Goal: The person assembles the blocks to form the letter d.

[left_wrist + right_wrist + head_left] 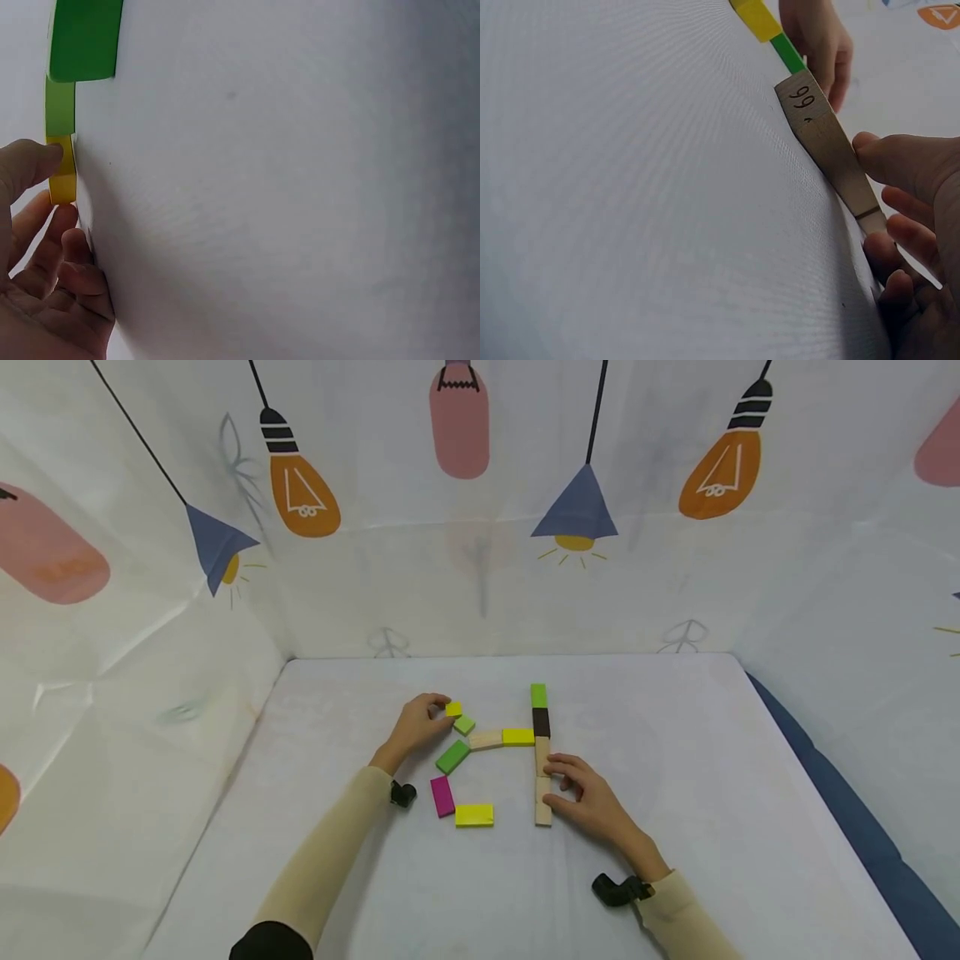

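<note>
At the far left of the block figure, my left hand (417, 724) pinches a small yellow block (453, 710) between thumb and fingers. That block meets a light green block (464, 725), as the left wrist view also shows. My right hand (592, 802) rests beside the upright row, thumb and fingertips against the right side of two plain wooden blocks (542, 802). One of these wooden blocks (829, 150) bears the number 66 on its end. A dark green block (453, 757) lies below the light green one.
A plain wooden block (486, 740) and a yellow block (518, 737) run across to the row. Dark brown (541, 722) and light green blocks (538, 696) top it. A magenta block (442, 797) and a yellow block (474, 816) lie nearer on the white table (360, 893).
</note>
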A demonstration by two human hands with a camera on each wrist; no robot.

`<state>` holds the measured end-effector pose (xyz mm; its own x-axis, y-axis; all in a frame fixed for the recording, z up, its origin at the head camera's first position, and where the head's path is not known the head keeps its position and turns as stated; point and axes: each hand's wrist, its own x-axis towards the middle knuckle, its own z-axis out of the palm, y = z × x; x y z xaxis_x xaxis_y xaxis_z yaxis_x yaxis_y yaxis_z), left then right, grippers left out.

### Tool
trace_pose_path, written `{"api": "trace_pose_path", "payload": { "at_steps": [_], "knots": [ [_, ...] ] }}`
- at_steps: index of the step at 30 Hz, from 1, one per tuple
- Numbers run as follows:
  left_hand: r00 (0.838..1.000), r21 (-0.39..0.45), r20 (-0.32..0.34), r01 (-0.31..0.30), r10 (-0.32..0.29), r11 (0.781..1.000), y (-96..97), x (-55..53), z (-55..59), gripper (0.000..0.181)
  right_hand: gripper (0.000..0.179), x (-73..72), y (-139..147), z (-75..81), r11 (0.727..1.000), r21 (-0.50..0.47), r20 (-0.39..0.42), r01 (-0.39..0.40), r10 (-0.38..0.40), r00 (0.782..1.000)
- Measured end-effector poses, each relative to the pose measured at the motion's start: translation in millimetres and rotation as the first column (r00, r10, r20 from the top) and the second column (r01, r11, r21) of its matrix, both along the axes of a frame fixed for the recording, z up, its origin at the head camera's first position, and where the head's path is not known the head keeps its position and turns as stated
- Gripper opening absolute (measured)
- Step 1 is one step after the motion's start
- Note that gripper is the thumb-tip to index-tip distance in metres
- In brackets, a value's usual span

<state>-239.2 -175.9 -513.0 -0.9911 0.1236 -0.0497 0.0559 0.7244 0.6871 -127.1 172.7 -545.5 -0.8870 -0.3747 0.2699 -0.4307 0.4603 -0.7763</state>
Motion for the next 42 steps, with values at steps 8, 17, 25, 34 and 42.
{"api": "trace_pose_path", "payload": {
  "at_steps": [8, 17, 25, 34, 42],
  "knots": [
    [1.0, 0.002, 0.004, 0.015, -0.015, 1.0, -4.5, 1.8, 2.9, 0.036, 0.043, 0.9, -2.7, -0.4, 1.0, -0.002, -0.003, -0.009, 0.009, 1.0],
    [1.0, -0.024, 0.006, 0.031, -0.031, 0.999, -13.7, 9.0, 14.5, 0.038, 0.044, 1.4, -4.1, -0.1, 1.0, -0.002, -0.01, -0.016, 0.016, 1.0],
    [0.997, -0.06, -0.002, 0.083, -0.083, 0.995, -22.0, 18.7, 23.0, 0.038, 0.043, 1.7, -4.9, -1.6, 1.0, 0.004, 0.001, -0.022, 0.022, 1.0],
    [0.993, -0.084, -0.023, 0.113, -0.116, 0.99, -24.2, 43.3, 33.2, 0.035, 0.043, 0.1, -6.1, -2.0, 1.0, -0.002, -0.016, -0.024, 0.024, 1.0],
    [0.982, -0.048, -0.043, 0.181, -0.183, 0.982, -11.8, 62.7, 37.7, 0.034, 0.043, 0.1, -2.2, 0.7, 1.0, -0.011, -0.029, -0.006, 0.006, 1.0]
  ]
}}
